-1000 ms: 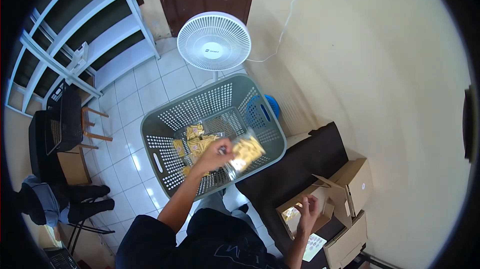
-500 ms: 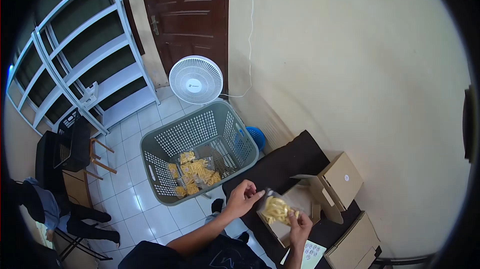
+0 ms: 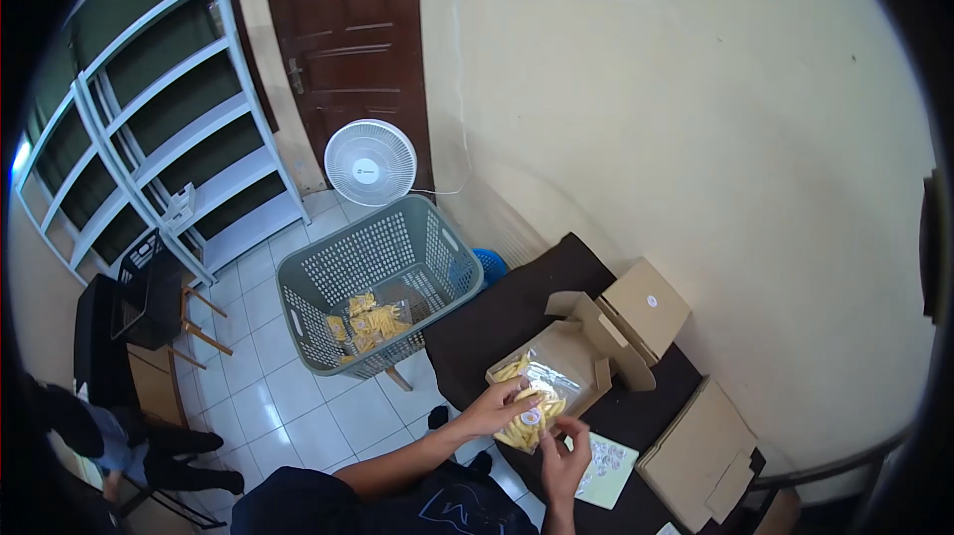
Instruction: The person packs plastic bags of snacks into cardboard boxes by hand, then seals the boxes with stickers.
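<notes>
Dark-covered table is running along the wall, w/ the grey-green basket standing just beside it & holding several bagged yellow pcs. On the table, 1 open carton is lying near the sticker sheet. L hand is pinching the clear pack at its upper L side, thumb on top; R hand is curling its fingertips at the pack's R edge, tho whether they're gripping it I can't tell. For good handling, imo, L hand should be supporting the pack lightly w/o crushing the pcs, R hand should be working only at the film edge, & both should be holding the film flat so the round label isn't creasing. Pos'n-wise, the pack is sitting btwn the 2 hands, touching L for sure, over the carton's near edge, label facing up & lying just off the L thumb.
</notes>
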